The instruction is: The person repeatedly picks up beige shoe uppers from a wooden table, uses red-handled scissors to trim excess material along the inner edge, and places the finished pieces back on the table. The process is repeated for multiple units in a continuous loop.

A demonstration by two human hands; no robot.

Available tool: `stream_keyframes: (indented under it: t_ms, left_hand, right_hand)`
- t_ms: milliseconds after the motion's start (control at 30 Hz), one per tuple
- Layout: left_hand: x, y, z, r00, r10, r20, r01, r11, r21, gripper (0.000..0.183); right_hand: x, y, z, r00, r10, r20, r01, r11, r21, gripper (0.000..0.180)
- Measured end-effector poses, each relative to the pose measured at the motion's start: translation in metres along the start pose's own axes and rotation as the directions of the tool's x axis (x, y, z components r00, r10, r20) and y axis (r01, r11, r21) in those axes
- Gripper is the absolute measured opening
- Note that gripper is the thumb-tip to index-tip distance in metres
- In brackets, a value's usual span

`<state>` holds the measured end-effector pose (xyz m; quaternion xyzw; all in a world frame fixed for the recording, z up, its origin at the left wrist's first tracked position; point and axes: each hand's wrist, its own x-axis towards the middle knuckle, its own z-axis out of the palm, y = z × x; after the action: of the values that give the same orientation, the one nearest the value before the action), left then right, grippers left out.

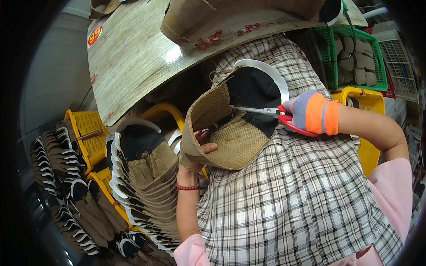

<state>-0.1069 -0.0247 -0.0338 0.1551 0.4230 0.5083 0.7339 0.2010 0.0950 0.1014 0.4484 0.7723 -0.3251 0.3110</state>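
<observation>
A tan fabric shoe upper (241,143) with a mesh lining, a black toe section and a white rim lies open over the lap of a plaid apron (283,186). My left hand (203,146), bare with a red bead bracelet at the wrist, grips its heel end, thumb inside. My right hand (304,111), in a grey and orange knit glove, holds red-handled scissors (254,109). Their blades reach left into the upper, and the tips are near the lining's edge by some loose thread. Part of my left fingers is hidden by the upper.
A wood-look table (139,63) bears more shoe uppers (199,20). At left hangs a nested row of uppers (149,186) by yellow baskets (88,133). On the right stand a green crate (381,69) of tan pieces and a yellow basket (369,156).
</observation>
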Motion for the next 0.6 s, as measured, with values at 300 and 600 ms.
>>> stream_keyframes:
  t_ms: [300, 600]
  left_hand:
    - [-0.003, 0.004, 0.006, 0.997, -0.07, -0.039, 0.07, 0.998, 0.003, 0.066]
    - [-0.002, 0.001, 0.011, 0.999, -0.036, -0.015, 0.036, 0.999, -0.022, 0.064]
  right_hand:
    - [0.01, 0.001, 0.006, 0.971, -0.172, -0.165, 0.141, 0.973, -0.185, 0.03]
    - [-0.002, -0.014, 0.015, 0.984, -0.152, 0.093, 0.168, 0.963, -0.209, 0.031]
